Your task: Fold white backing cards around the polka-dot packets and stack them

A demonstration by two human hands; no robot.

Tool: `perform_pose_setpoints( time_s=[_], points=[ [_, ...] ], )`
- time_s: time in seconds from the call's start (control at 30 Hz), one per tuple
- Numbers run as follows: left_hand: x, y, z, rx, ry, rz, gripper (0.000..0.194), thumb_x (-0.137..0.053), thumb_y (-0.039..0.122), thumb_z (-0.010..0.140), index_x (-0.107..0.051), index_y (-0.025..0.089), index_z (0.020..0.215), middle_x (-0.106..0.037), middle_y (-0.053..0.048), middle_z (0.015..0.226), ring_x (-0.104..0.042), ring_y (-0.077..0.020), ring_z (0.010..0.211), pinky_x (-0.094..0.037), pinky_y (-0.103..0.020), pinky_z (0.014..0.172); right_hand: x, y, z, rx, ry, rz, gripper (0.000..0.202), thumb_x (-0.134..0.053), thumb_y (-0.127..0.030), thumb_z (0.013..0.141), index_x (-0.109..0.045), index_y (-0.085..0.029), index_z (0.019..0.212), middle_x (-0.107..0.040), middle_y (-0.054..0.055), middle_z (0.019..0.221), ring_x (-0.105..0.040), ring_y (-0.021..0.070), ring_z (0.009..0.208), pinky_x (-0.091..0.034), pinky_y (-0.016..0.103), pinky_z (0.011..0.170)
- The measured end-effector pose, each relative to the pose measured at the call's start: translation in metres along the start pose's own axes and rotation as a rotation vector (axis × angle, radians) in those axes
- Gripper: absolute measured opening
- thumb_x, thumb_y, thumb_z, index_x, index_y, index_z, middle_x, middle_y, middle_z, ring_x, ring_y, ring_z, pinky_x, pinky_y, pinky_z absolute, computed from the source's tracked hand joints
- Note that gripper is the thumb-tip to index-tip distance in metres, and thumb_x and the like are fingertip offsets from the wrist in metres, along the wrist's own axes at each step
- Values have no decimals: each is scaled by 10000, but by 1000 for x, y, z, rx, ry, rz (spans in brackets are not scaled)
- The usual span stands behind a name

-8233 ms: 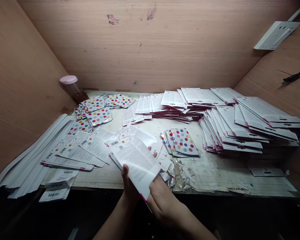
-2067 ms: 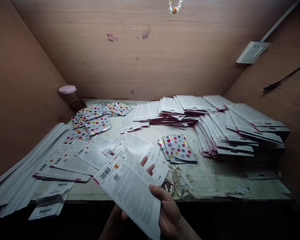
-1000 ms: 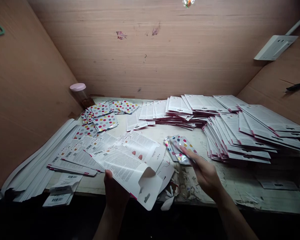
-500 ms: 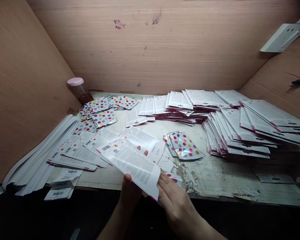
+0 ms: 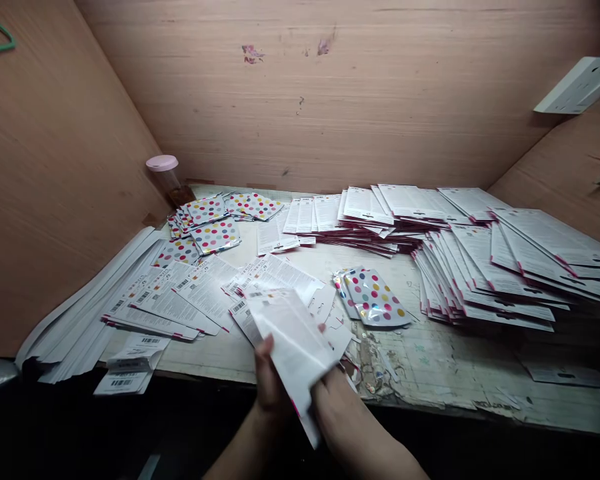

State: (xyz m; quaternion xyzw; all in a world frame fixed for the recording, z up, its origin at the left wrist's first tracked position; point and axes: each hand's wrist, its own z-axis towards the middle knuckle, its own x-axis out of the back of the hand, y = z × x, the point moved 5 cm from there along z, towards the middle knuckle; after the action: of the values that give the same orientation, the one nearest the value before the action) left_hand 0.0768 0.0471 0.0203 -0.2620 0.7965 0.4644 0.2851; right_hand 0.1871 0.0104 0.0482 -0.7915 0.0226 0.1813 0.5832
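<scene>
My left hand [image 5: 270, 380] grips a white printed cardboard envelope [image 5: 293, 340] from its left side, thumb on top and fingertips showing at its right edge. The envelope is tilted above the table's front edge and a little blurred. At its near, open end is my right hand [image 5: 343, 410], with its fingers hidden in or behind the opening, so I cannot see what they hold. Beyond the envelope lie more printed envelopes [image 5: 290, 280], fanned out. Two or so polka-dot foil pouches [image 5: 377, 297] rest to the right of the hands.
Stacks of printed envelopes [image 5: 500, 260] fill the back and right. More dotted pouches [image 5: 215, 235] lie back left, near a pink-lidded jar [image 5: 164, 177]. White sheets [image 5: 90, 307] lean along the left panel, with barcode labels [image 5: 133, 363] beside them. Wooden panels [image 5: 300, 80] enclose the table.
The envelope has swung steeper, its near end dropping toward me. My right hand has moved in at its opening, and the dotted pouch seen by those fingers no longer shows. The view has shifted slightly.
</scene>
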Motion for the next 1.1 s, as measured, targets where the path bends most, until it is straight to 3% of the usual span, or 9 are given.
perform_pose_setpoints(
  time_s=[0.1,0.2,0.27,0.33,0.43,0.53,0.63,0.93,1.1],
  points=[
    [26,33,20,-217,232,275,666,-651,428,742,-473,153,1322,-662,-148,1170,-614,-344,1104,-458,-502,987,8,-17,-14,177,-143,-447,334,-627,-224,827,-692,-292,1148,-597,46,1324,-497,272,1278,-350,437,1120],
    [35,51,22,-552,342,784,780,-685,282,759,-317,215,1443,-448,-145,1449,-410,-324,1342,-338,-513,1097,34,-22,-3,391,40,-802,306,-506,-202,909,-690,-275,1143,-659,106,1139,-608,259,1064,-506,419,916],
    [32,49,13,-763,368,1175,690,-660,233,791,-384,236,1424,-280,-128,1555,-241,-325,1432,-214,-538,1151,48,-13,14,448,129,-864,267,-503,-203,915,-707,-257,1079,-647,107,1002,-613,251,959,-521,407,838],
    [29,40,4,-868,235,1507,442,-598,190,843,-573,268,1277,-400,-91,1501,-257,-322,1426,-141,-559,1165,54,2,31,480,135,-895,223,-517,-203,913,-714,-246,1008,-615,92,942,-604,234,901,-519,387,802],
    [33,27,-7,-839,-170,1769,333,-547,247,897,-625,280,1219,-588,-71,1343,-391,-303,1363,-183,-556,1162,54,17,44,548,183,-987,173,-529,-199,915,-690,-225,971,-575,73,900,-581,211,860,-505,361,781],
    [43,24,-13,-804,-409,1917,668,-597,475,854,-412,190,1429,-430,-138,1482,-322,-342,1400,-229,-578,1143,49,22,46,602,199,-1059,123,-539,-200,914,-662,-206,903,-550,55,835,-553,203,826,-487,342,753],
    [48,22,-13,-822,-458,2032,862,-590,618,800,-328,141,1469,-348,-170,1524,-243,-359,1430,-208,-590,1148,46,25,48,611,183,-1093,121,-537,-197,920,-627,-202,839,-538,41,795,-532,195,798,-465,321,723],
    [48,17,-13,-870,-432,2054,752,-573,532,839,-381,118,1438,-390,-176,1499,-255,-343,1429,-226,-570,1150,37,34,55,643,149,-1351,207,-413,-183,970,-568,-166,834,-531,78,830,-450,216,767,-375,342,696],
    [48,19,-13,-894,-448,2022,764,-598,505,831,-369,106,1441,-394,-201,1489,-265,-367,1419,-241,-597,1130,14,45,7,733,-42,-1452,223,-422,-129,935,-578,-178,785,-544,57,777,-448,206,736,-379,343,719]
  ],
)
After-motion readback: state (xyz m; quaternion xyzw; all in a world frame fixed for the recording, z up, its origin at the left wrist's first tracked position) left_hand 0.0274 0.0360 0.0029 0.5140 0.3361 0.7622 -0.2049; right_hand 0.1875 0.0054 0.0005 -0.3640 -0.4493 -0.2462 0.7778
